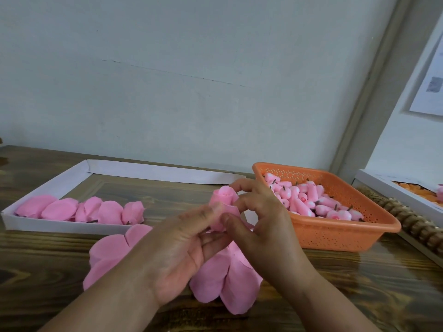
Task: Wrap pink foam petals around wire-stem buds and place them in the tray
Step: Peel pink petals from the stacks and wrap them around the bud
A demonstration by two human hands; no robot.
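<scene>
Petal wrapping at the wooden bench (359,283).
Pink foam petal-wrapped bud (224,203) is pinched above the bench by curled fingers of left hand (182,250) and right hand (261,226), between white cardboard tray (48,188) and orange plastic basket (335,233).

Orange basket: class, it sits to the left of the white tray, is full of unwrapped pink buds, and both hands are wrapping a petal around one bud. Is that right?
One detail is wrong. In the head view the orange basket sits to the right of the white tray, not the left. The rest holds: it is full of unwrapped pink buds, and the left hand and right hand are wrapping a petal around one bud.
</scene>
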